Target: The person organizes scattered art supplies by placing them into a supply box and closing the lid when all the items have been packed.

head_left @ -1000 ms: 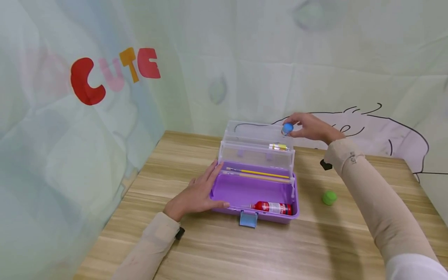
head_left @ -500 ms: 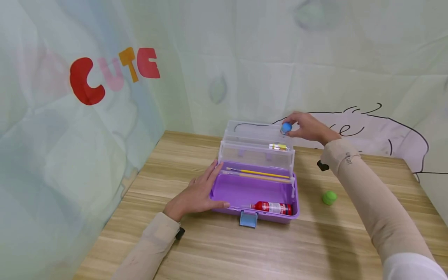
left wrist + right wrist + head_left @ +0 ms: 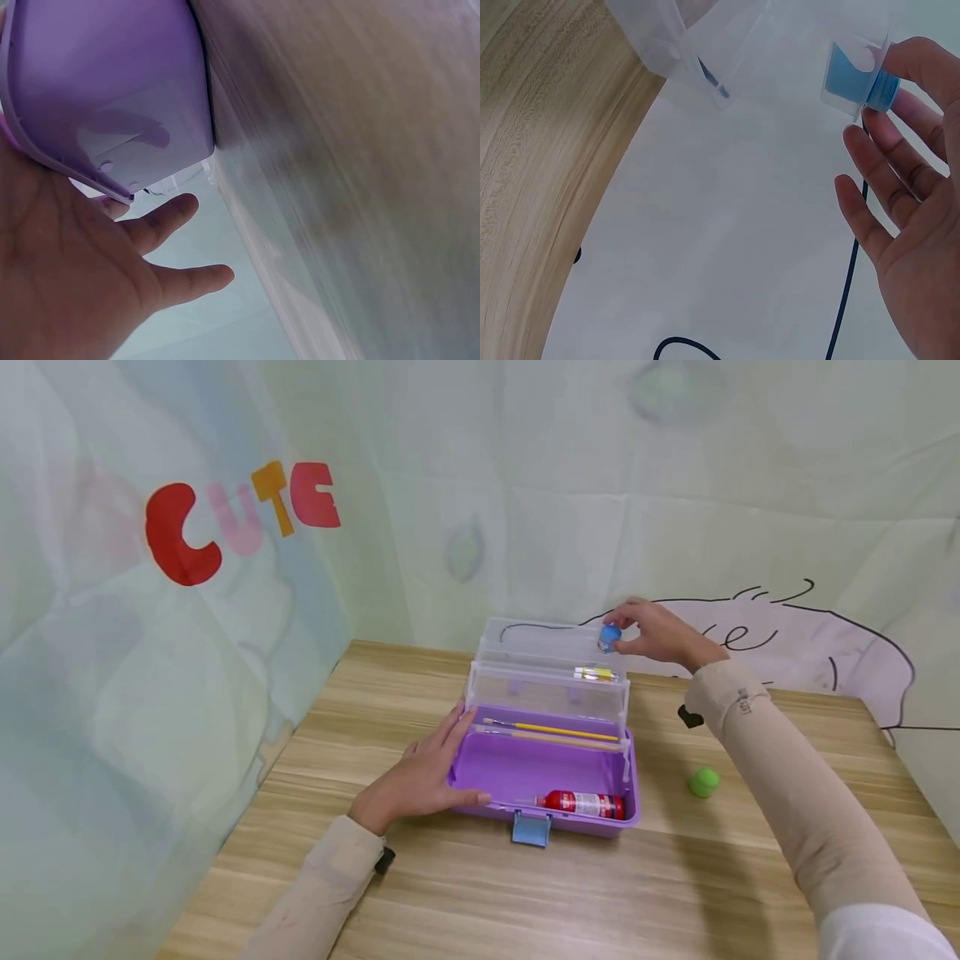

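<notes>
My right hand (image 3: 660, 632) pinches a small blue-capped jar (image 3: 609, 638) between thumb and fingers at the right end of the upper clear tray (image 3: 536, 652). In the right wrist view, the lower part of the blue jar shows through the translucent tray wall (image 3: 838, 105). At the left end of the purple box (image 3: 495, 768), my left hand (image 3: 416, 783) rests with fingers spread, thumb on the front rim. The left wrist view has these fingers (image 3: 176, 214) straight beside the purple wall (image 3: 112, 97).
Inside the box lie two paintbrushes (image 3: 558, 731) and a red bottle (image 3: 581, 802). A yellow-and-silver tube (image 3: 596, 674) sits in a clear tray. The blue latch (image 3: 531, 829) hangs at the front. To the right, a green jar (image 3: 703, 782) stands on the wooden table (image 3: 585, 902).
My right hand has shifted slightly left with the blue jar, which now sits a little more to the left over the upper tray. The left hand stays in place.
</notes>
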The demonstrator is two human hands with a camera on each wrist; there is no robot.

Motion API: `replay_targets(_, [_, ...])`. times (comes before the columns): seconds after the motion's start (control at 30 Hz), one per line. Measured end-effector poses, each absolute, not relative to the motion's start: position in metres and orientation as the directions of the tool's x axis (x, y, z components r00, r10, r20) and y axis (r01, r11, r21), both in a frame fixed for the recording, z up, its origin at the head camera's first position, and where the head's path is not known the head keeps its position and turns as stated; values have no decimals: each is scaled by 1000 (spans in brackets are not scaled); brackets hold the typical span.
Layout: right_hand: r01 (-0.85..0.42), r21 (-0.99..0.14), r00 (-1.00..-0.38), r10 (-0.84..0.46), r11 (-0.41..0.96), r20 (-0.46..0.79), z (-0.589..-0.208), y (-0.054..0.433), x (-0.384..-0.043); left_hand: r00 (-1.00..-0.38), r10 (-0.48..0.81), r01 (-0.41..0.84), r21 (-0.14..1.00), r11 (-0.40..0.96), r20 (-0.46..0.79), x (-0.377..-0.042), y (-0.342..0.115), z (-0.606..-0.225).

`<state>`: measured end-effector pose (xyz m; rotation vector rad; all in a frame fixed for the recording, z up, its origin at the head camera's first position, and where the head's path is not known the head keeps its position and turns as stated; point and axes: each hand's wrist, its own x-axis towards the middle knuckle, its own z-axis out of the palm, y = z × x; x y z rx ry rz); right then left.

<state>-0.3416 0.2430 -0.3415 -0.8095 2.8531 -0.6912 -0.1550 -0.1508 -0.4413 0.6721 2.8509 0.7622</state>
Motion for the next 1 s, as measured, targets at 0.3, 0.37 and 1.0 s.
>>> replay_targets(0.3, [-453, -475, -874, -482, 754, 69, -341, 261, -327, -896, 445, 383, 505, 773, -1, -155, -150, -442])
replay_targets(0.37, [-457, -490, -873, -481, 742, 85, -342, 267, -322, -896, 443, 378, 512, 771, -6, -155, -150, -441])
replay_targets(1.0, [-508, -523, -841, -525, 685, 130, -353, 309, -267, -894, 449, 390, 501, 772, 4, -158, -152, -444])
